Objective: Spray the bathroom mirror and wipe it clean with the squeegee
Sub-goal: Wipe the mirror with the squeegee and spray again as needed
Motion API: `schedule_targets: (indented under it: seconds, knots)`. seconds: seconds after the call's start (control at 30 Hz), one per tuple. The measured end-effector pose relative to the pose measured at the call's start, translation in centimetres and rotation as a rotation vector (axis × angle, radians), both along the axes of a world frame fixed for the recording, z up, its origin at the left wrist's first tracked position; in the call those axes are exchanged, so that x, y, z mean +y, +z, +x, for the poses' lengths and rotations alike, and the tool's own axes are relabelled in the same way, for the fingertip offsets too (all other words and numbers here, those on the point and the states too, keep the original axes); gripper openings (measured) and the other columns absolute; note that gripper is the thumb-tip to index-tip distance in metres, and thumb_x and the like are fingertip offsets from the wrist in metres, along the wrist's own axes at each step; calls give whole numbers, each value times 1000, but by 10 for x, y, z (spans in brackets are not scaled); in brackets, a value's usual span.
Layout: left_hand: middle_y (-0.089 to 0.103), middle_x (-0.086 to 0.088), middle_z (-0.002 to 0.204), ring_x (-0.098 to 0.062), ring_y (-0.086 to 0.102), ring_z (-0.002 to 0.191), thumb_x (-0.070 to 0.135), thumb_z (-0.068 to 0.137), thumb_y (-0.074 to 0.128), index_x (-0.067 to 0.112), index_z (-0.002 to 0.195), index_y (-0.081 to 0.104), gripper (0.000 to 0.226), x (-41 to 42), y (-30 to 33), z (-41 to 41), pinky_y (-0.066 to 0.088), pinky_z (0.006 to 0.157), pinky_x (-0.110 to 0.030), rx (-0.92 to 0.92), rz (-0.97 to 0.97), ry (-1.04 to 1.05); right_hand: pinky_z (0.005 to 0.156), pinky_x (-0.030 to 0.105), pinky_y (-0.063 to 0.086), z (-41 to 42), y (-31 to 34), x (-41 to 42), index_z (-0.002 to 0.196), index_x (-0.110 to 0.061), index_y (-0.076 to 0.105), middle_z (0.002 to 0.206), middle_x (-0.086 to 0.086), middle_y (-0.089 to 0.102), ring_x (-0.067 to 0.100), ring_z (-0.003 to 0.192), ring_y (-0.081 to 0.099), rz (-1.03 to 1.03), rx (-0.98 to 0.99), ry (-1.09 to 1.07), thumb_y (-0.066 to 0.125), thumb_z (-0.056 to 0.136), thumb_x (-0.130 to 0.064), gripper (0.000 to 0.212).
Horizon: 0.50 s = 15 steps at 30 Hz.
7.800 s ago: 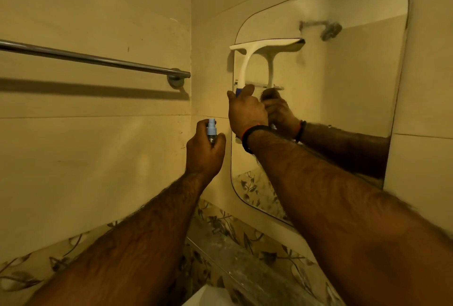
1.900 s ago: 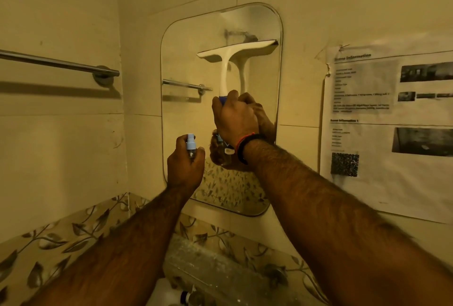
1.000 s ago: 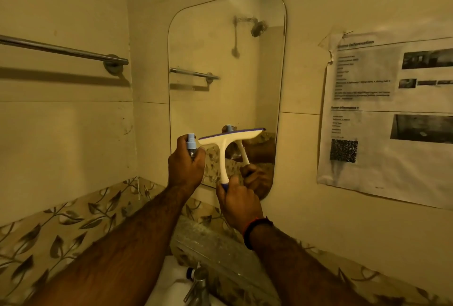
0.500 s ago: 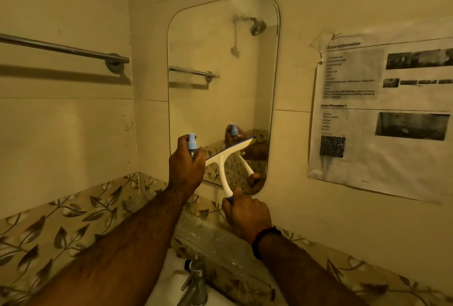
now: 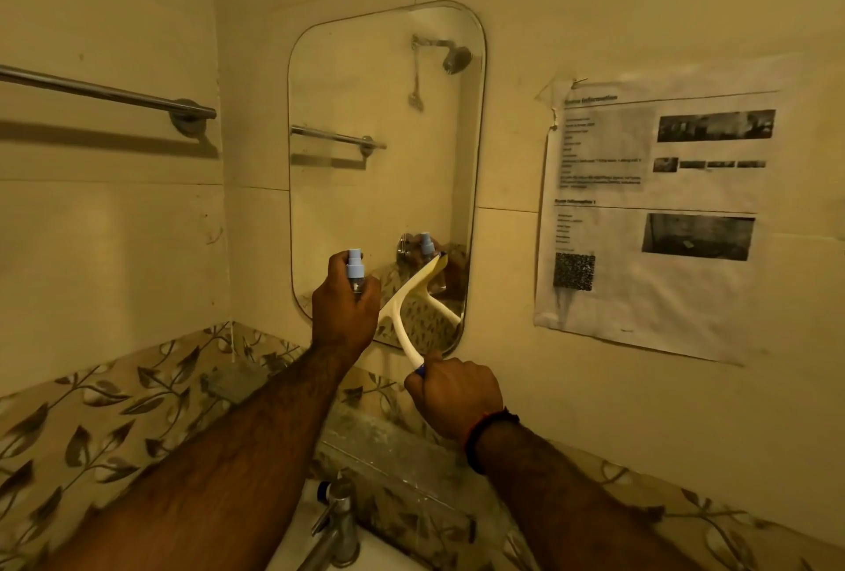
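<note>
From the head camera, the mirror (image 5: 384, 113) hangs on the tiled wall straight ahead of both hands, a tall rounded rectangle with its long axis upright. The right hand (image 5: 457, 396) is curled round the blue-tipped handle of the squeegee (image 5: 402, 300), just below the mirror's bottom edge. The handle rises from that hand up and to the left, and the blade runs slantwise across the mirror's lower right corner, its far tip high near the right edge. Whether the rubber edge actually touches the glass cannot be told from here.

The left hand (image 5: 345, 309) grips a small spray bottle (image 5: 355, 271), blue nozzle upward, in front of the mirror's lower left corner and just beside the blade. Of the two, the left hand sits higher and closer to the glass; the right hand is lower, nearer the ledge under the mirror.

The glass looks mostly clear, with no obvious droplets or streaks in this dim yellow light, and it reflects a shower head, a towel rail and both hands. My judgement is that the wiping is near its end at the bottom, and any further stroke depends on the blade lying flat against that lower corner.

A tap (image 5: 338, 520) stands below, a towel rail (image 5: 105, 92) is on the left wall and a printed notice (image 5: 649, 223) on the right.
</note>
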State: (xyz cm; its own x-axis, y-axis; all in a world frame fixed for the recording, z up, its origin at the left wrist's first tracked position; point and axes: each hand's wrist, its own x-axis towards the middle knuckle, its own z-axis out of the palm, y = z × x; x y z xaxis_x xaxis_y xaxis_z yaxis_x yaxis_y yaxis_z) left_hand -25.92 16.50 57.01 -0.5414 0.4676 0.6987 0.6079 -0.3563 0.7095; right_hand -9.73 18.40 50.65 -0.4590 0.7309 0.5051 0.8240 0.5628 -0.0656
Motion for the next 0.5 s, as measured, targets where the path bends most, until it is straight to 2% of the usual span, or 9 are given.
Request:
schedule_targets:
  seconds: [0.13,0.27,0.5]
  knots:
    - [66,-12,99,-26,65,76,23,93,60,15,132,47,42,-5,2,7,58,67,-39,-1,0,-5,53,29,36,5,5,-7,100,-17,54,69,-2,49,18,55,45,3,-22,-15,31,90,-52,42]
    - [65,-11,97,-29,66,75,22,93,60,16,130,47,40,-11,2,14,60,69,-45,-23,-4,-17,54,30,40,14,3,-12,101,-16,53,70,-1,51,20,56,47,2,-45,-38,32,91,-50,41]
    - [67,-15,95,-33,66,76,24,93,60,16,129,49,38,-18,3,26,59,70,-46,-35,-11,-23,49,28,32,38,-11,-20,98,-17,48,69,-2,51,19,51,43,2,-69,-58,30,89,-51,39]
